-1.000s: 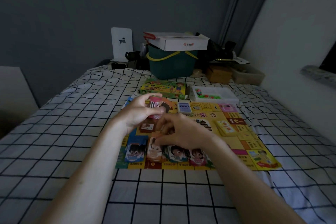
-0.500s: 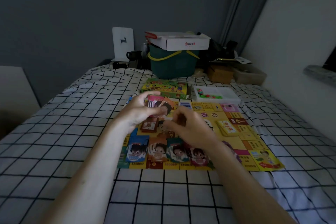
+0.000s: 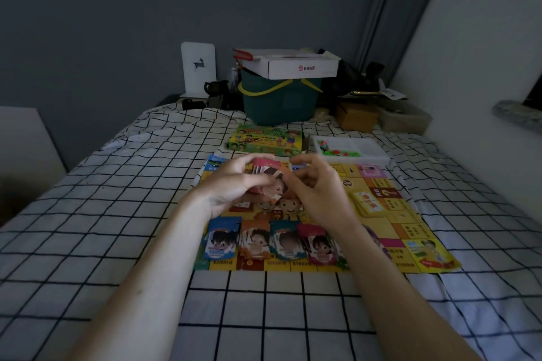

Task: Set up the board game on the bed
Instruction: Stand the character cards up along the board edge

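Observation:
A yellow game board (image 3: 407, 231) lies flat on the checked bed sheet (image 3: 117, 214). My left hand (image 3: 234, 182) holds a stack of character cards (image 3: 268, 174) above the board's middle. My right hand (image 3: 316, 187) is at the stack's right edge, fingertips touching the top card. Several piles of character cards (image 3: 269, 240) lie in a row along the board's near edge. A small yellow card deck (image 3: 368, 202) rests on the board's right side.
The green game box (image 3: 265, 139) and a white tray (image 3: 366, 152) with small coloured pieces sit just beyond the board. A dark green bucket (image 3: 278, 97) with a white carton on top stands at the bed's far end. A wall runs along the right.
My right hand has risen from the near row of card piles to the stack held in my left hand. The left hand has stayed about where it was.

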